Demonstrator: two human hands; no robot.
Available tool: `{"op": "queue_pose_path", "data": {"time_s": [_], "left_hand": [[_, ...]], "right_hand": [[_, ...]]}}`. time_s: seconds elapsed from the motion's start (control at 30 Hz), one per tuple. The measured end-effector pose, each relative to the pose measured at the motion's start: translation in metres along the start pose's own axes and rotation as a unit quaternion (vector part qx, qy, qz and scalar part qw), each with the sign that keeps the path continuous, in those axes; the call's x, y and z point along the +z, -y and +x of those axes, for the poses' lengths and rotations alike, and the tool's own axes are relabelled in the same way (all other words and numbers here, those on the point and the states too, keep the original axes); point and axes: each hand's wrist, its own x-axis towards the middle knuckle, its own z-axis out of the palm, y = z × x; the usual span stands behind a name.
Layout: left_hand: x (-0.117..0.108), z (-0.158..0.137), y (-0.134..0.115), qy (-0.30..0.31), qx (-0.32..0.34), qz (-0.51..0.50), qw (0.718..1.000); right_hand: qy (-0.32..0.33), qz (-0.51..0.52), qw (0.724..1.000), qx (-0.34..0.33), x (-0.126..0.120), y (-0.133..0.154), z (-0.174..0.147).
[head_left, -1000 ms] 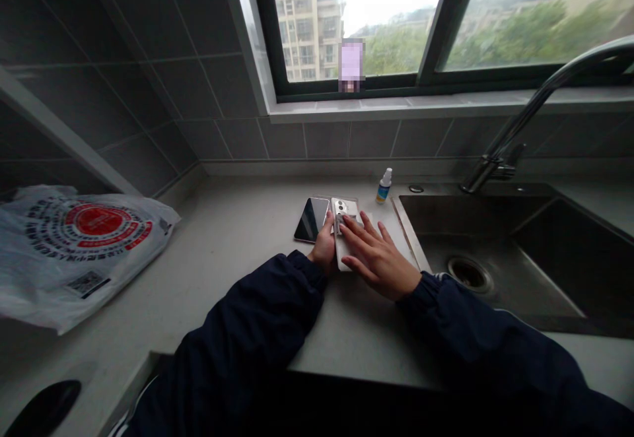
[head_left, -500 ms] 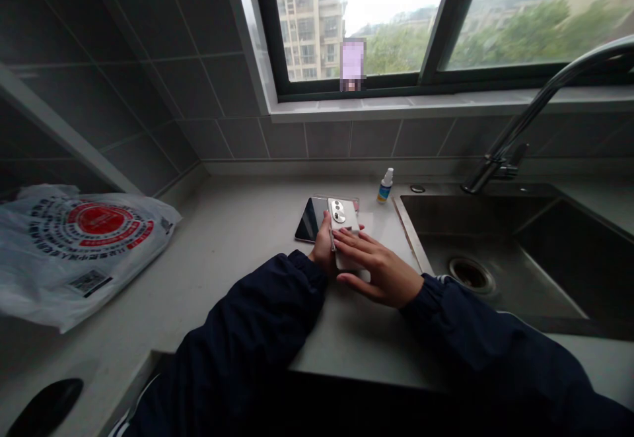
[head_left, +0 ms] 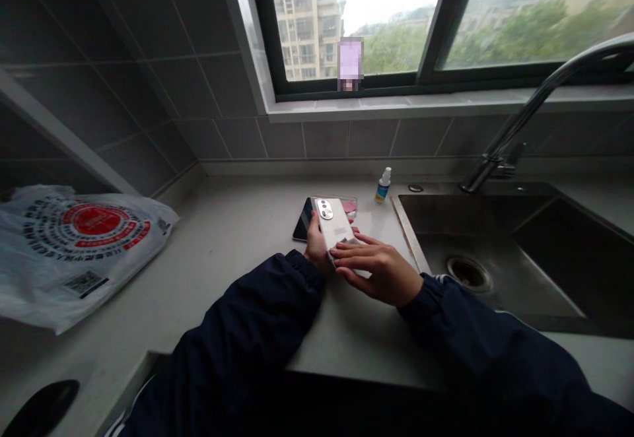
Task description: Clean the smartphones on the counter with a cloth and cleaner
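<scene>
White-backed smartphone point(head_left: 335, 218) at frame centre is gripped at its edge by the left hand point(head_left: 316, 245) while the right hand point(head_left: 380, 264), fingers extended, presses a probable grey wipe point(head_left: 348, 241) on its lower back, apparently cleaning; the next stroke calls for steady support.

I count one left hand point(head_left: 317, 247) and one right hand point(head_left: 384, 267), making two; one white phone point(head_left: 335, 218) and one dark phone point(head_left: 303, 221), again two; one cloth-like scrap point(head_left: 349, 241); one bottle point(head_left: 383, 187); one plastic bag point(head_left: 89, 252); one sink point(head_left: 515, 278) with one drain point(head_left: 468, 273); one faucet point(head_left: 528, 108); two window panes point(head_left: 391, 1); one counter point(head_left: 242, 219).
</scene>
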Motion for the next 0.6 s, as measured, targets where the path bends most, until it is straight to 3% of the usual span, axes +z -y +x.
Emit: {"op": "queue_pose_path", "data": {"time_s": [0.2,0.4,0.6], "left_hand": [[0.0034,-0.0005,0.0010,0.005,0.001,0.005,1.000],[0.0057,-0.0016,0.0043,0.024,-0.011,-0.005,1.000],[0.0064,-0.0041,0.0048,0.016,-0.009,-0.014,1.000]], "right_hand": [[-0.005,-0.030,0.999,0.021,-0.0004,-0.0016,0.0007],[0.052,-0.085,0.992,0.083,0.0019,-0.0036,-0.0004],[0.106,-0.055,0.991,0.055,-0.0010,-0.0034,0.0003]]}}
